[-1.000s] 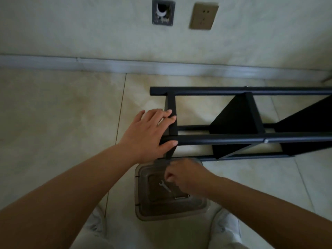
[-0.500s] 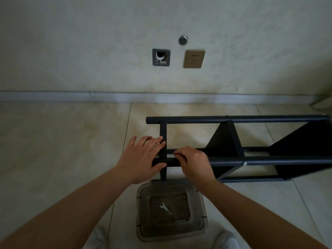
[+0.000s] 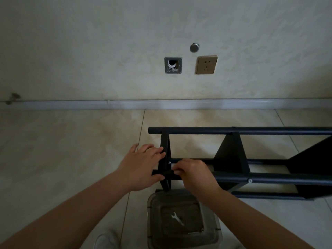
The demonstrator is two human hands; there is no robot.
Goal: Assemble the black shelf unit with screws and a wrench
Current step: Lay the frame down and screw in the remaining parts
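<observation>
The black shelf unit point(image 3: 251, 131) lies on its side on the tiled floor, its tubes running off to the right. My left hand point(image 3: 142, 166) grips the left end of the near tube where the end crossbar meets it, thumb underneath and fingers over the bar. My right hand point(image 3: 193, 174) sits just right of that joint with its fingertips pinched together at the tube; what they pinch is too small to see. A small silver wrench point(image 3: 177, 218) lies in the clear plastic container point(image 3: 214, 223) below the shelf end.
The wall with its skirting board runs across behind the shelf, with an open wall box point(image 3: 173, 65) and a socket point(image 3: 206, 64). Black shelf panels point(image 3: 230, 155) stand between the tubes. A white shoe point(image 3: 105, 240) shows at the bottom edge.
My right hand rose out of the container to the near tube beside my left hand. The view tilted up, showing more wall. My left hand kept its hold.
</observation>
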